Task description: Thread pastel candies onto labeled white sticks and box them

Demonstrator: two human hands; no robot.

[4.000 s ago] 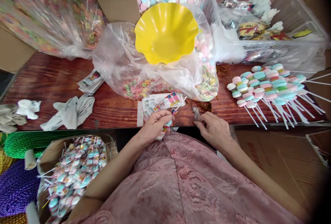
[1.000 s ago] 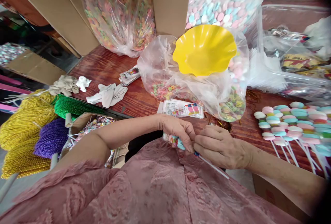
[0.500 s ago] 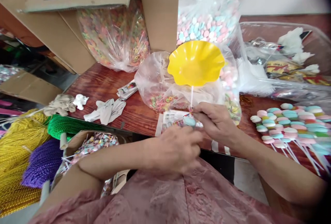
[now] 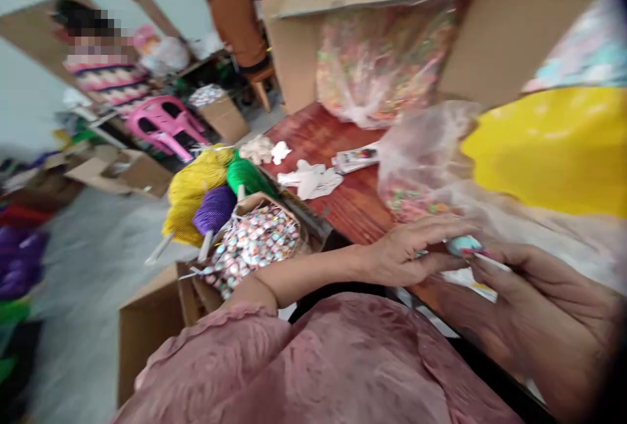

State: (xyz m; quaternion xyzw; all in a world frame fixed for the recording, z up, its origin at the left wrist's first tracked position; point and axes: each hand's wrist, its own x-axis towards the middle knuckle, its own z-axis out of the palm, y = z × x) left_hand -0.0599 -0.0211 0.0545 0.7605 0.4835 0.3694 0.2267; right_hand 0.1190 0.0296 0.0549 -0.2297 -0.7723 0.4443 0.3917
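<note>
Candy skewer (image 4: 463, 245): between the two hands, over the table's (image 4: 362, 213) front edge, pale-blue end showing, white stick (image 4: 494, 262) angled right.
Left hand (image 4: 411, 251): half open, fingers parted around the candy; whether they press on it cannot be told.
Right hand (image 4: 543, 287): closed in a pinch of thumb and fingers where stick meets candy.
Change: half a second ago the stick stood upward; now it lies toward the right hand, and the view has swung left, showing more of the candy heap (image 4: 259, 241).
Meaning: the right hand probably bears the piece, leaving the left looser.
</note>
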